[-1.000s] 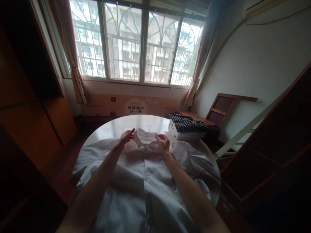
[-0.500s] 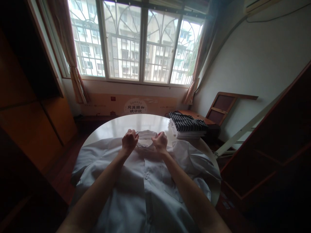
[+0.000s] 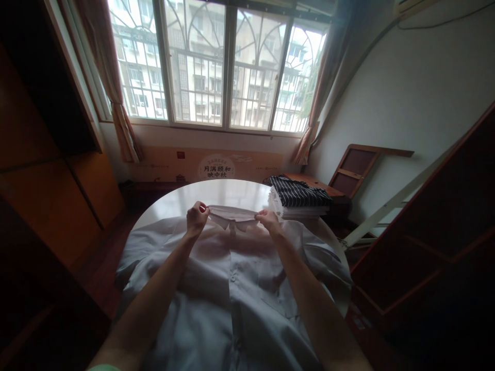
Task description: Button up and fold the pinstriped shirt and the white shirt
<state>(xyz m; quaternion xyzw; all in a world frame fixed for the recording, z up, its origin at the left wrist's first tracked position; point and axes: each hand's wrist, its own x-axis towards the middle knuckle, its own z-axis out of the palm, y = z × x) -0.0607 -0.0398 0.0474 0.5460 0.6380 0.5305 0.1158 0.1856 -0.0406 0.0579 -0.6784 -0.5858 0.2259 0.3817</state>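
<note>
A white button-up shirt [image 3: 209, 293] lies spread front side up over the round table, its collar [image 3: 232, 212] at the far end and its button placket running down the middle. My left hand [image 3: 198, 216] pinches the left end of the collar between thumb and finger. At the collar's right end, my right hand [image 3: 267, 219] pinches the fabric the same way. The collar is stretched between both hands, with its two points lying toward me. The sleeves spread out to the left and right.
The white round table [image 3: 178, 198] shows beyond the collar. Folded clothes, a black striped one [image 3: 299, 193] on top of white ones, are stacked at its back right edge. Behind stand a wooden chair [image 3: 353, 165] and a window [image 3: 224, 67]. A dark wooden panel [image 3: 433, 232] is at right.
Both hands have moved apart along the collar, left hand to the left and right hand to the right. The collar is now drawn out wider and flatter. The view has shifted slightly.
</note>
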